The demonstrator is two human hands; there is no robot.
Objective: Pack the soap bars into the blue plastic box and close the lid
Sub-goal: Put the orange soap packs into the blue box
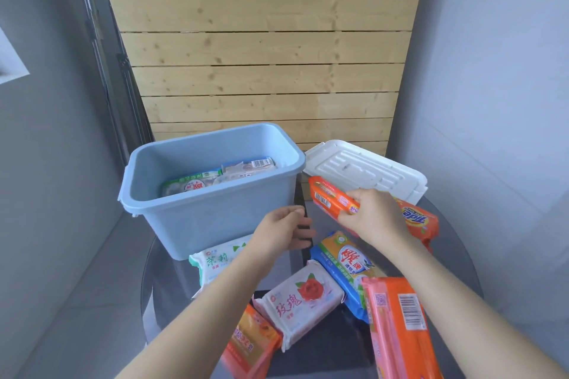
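Observation:
The blue plastic box (197, 218) stands open on the round glass table, with a few wrapped soap bars (215, 177) lying on its bottom. Its white lid (369, 169) lies to the right of the box. My right hand (374, 215) grips an orange soap pack (329, 198), lifted just right of the box's rim. My left hand (284, 229) hovers by the box's front right corner, fingers loosely curled and holding nothing. Loose bars lie on the table: a white-green one (215, 261), a pink rose one (301, 295), a blue-green one (348, 264), an orange Tide pack (420, 220).
More packs lie at the near edge: an orange one (249, 344) and a long orange-pink one (400, 329). The dark glass table (172, 283) is small and round. A wooden slat panel (261, 55) stands behind, with grey walls either side.

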